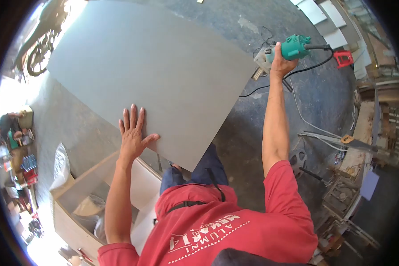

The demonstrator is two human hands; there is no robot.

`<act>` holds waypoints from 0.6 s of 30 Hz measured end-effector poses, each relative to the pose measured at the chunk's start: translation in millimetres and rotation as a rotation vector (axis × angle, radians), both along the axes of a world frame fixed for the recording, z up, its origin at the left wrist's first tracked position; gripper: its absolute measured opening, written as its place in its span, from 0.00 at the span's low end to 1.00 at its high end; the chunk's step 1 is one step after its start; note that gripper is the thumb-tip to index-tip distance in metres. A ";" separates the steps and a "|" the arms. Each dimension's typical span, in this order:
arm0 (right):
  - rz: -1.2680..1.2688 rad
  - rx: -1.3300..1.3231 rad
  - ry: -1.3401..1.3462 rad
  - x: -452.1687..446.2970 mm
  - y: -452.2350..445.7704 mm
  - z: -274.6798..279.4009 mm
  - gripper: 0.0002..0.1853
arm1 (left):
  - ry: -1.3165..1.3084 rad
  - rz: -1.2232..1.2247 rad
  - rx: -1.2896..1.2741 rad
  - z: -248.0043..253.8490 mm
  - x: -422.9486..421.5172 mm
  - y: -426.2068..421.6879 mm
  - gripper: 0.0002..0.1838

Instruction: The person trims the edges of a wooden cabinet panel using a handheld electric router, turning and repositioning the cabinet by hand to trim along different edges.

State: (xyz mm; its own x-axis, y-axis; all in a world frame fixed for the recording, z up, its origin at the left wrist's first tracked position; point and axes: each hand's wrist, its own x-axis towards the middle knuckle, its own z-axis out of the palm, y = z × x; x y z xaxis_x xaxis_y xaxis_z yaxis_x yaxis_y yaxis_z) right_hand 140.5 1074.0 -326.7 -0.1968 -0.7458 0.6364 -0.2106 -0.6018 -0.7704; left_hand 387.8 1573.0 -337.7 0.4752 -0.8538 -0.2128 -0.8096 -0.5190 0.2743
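A large grey panel (164, 75) spreads out in front of me, with its near corner close to my legs. My left hand (135, 133) lies flat on the panel near its left edge, fingers stretched out and holding nothing. Off the right edge, my right hand (281, 65) is wrapped round a corded trim router (295, 47) with a teal motor body and a grey metal base. The router is tilted on its side, its base facing the panel's right corner. Its black cord (312, 67) loops down behind my wrist.
A wooden cabinet box (80, 186) with plastic inside stands at lower left. Several white boards (332, 13) lie at upper right. A handsaw (363, 144) and scrap wood line the right side. Cables (306, 119) cross the concrete floor, and a motorbike wheel (40, 57) shows at upper left.
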 end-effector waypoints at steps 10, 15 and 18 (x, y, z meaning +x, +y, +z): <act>0.090 0.884 -0.326 -233.2 102.7 -108.7 0.39 | 0.009 0.056 -0.050 -3.0 -15.2 -3.0 0.52; 0.028 1.413 -0.012 -384.6 267.2 -205.8 0.38 | 0.204 -0.037 -0.401 -30.8 -67.8 -34.9 0.46; -0.131 1.454 0.190 -434.4 410.6 -209.5 0.35 | 0.117 -0.320 -0.292 7.5 -146.4 -75.1 0.43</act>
State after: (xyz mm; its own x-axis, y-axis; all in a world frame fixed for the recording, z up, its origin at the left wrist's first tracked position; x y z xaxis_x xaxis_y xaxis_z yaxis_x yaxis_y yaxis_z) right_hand -293.9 1484.6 -536.2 -0.3129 -0.7219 -0.6173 -0.3663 0.6913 -0.6228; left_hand 241.4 1497.9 -330.1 0.1646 -0.9861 0.0227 -0.8714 -0.1346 0.4717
